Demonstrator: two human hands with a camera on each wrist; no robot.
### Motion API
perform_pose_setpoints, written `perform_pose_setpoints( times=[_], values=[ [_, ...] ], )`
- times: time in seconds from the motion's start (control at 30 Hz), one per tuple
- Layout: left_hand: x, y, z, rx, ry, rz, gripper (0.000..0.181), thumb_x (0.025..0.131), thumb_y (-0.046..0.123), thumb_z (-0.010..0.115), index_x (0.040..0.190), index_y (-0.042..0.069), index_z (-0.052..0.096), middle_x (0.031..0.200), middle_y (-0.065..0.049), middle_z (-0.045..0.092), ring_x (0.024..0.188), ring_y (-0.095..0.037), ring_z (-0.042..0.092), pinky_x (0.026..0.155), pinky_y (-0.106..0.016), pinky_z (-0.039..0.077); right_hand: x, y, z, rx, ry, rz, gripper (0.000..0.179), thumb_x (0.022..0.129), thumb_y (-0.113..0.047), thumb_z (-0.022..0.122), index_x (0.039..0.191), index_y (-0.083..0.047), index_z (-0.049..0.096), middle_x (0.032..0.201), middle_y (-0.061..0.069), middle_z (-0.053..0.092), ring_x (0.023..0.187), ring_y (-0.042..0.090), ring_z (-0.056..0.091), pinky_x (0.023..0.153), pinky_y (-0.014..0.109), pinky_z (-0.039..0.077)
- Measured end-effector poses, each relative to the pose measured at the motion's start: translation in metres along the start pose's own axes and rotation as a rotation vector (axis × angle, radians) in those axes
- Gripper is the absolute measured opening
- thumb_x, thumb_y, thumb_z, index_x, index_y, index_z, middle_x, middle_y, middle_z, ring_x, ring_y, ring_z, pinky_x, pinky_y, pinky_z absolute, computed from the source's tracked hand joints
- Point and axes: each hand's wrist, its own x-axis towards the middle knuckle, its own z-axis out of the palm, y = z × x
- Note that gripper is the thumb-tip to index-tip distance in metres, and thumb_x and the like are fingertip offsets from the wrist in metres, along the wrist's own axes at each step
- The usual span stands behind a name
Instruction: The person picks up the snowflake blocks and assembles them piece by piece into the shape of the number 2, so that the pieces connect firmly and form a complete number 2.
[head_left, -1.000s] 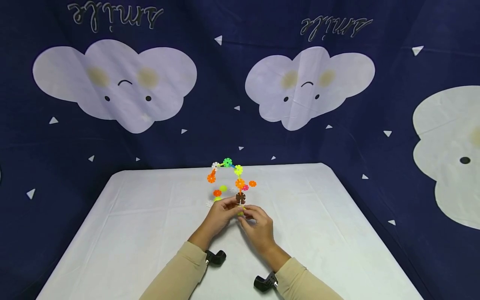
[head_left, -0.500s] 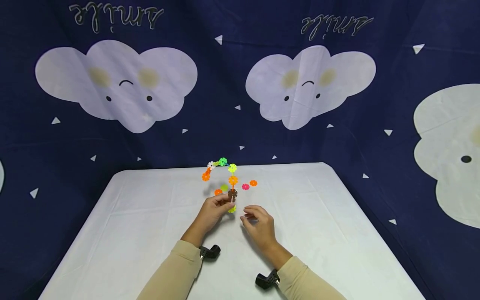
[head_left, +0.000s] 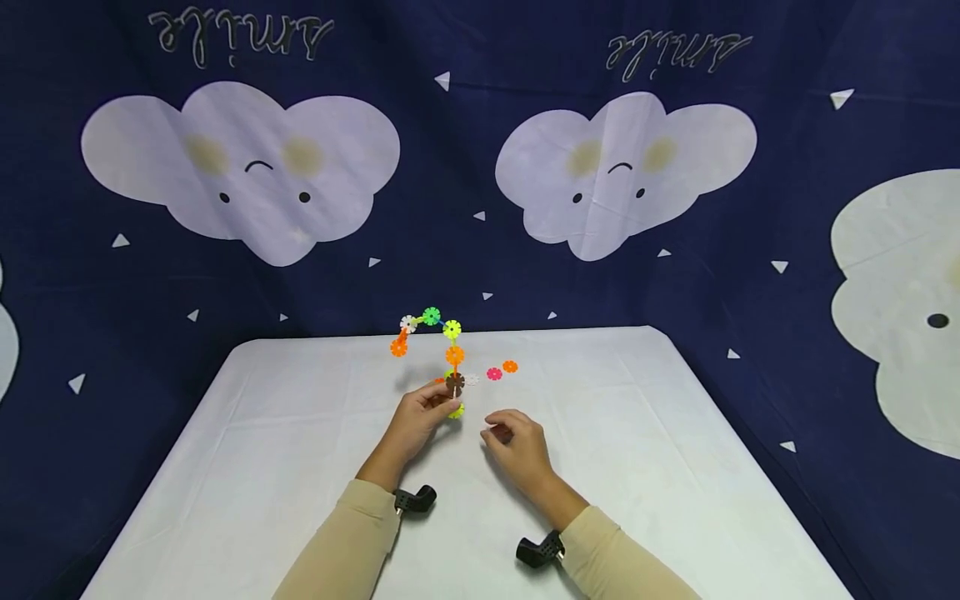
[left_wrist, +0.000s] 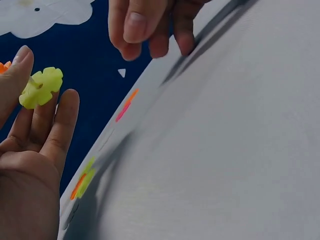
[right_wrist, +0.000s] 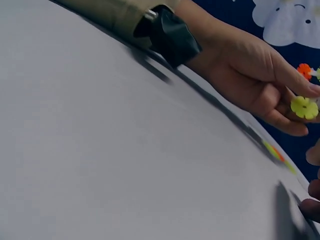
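Note:
A chain of interlocking snowflake discs point(head_left: 454, 355) arches up in the head view: yellow at the bottom, then brown, orange, yellow, green, white and orange at the free end. My left hand point(head_left: 415, 419) pinches it near the brown disc, between thumb and fingers. In the left wrist view, the bottom yellow disc point(left_wrist: 42, 87) shows beside the left thumb. My right hand point(head_left: 519, 446) hovers to the right of the chain, fingers loosely bent, nothing in them. Only its fingertips point(right_wrist: 312, 195) reach into the right wrist view.
Loose discs lie on the white table point(head_left: 615, 467) behind the hands: a pink disc point(head_left: 494, 374), an orange disc point(head_left: 510, 367) and a white disc point(head_left: 472, 380). Yellow-green and orange ones are partly hidden behind the left hand. A dark blue cloud-print curtain point(head_left: 442, 167) hangs behind.
The right hand has let go of the chain's lower end and stays at nearly the same place. My left hand has carried the chain to the left and slightly up.

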Motion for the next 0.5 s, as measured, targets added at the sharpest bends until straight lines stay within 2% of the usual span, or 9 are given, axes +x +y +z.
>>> perform_pose_setpoints(
  times=[0.13,0.27,0.33,0.5],
  values=[
    [0.001,0.0,-0.004,-0.021,0.025,0.018,0.03,0.097,0.001,0.076,0.125,-0.008,0.072,0.115,-0.016,0.07,0.095,-0.018,0.064,0.079,-0.022,0.055,0.009,0.004,0.003,-0.033,-0.081,0.08,0.02,0.084,0.007,0.084,0.103,0.006,0.076,0.097,0.011,0.074,0.079,0.02,0.072,0.068,0.028,0.061],
    [0.001,0.001,-0.006,-0.014,0.046,0.013,0.033,0.098,0.002,0.075,0.13,-0.008,0.07,0.122,-0.025,0.068,0.096,-0.017,0.064,0.078,-0.021,0.055,0.018,0.008,0.008,-0.073,-0.124,0.113,0.022,0.084,0.004,0.084,0.105,0.004,0.077,0.098,0.01,0.074,0.084,0.02,0.072,0.072,0.031,0.061],
    [-0.001,0.01,-0.004,-0.015,0.063,0.005,0.033,0.098,0.0,0.074,0.13,-0.009,0.069,0.121,-0.029,0.067,0.094,-0.016,0.064,0.077,-0.021,0.054,0.023,0.01,0.012,-0.107,-0.136,0.11,0.023,0.084,0.003,0.085,0.105,0.003,0.077,0.099,0.009,0.074,0.086,0.021,0.071,0.074,0.032,0.06],
    [-0.006,0.028,-0.003,-0.039,0.129,-0.022,0.033,0.099,-0.006,0.07,0.131,-0.013,0.065,0.121,-0.035,0.065,0.092,-0.013,0.063,0.077,-0.02,0.053,0.036,0.019,0.023,-0.223,-0.159,0.09,0.026,0.086,-0.003,0.084,0.109,0.001,0.076,0.107,0.011,0.073,0.099,0.029,0.067,0.09,0.043,0.055]
  ],
)
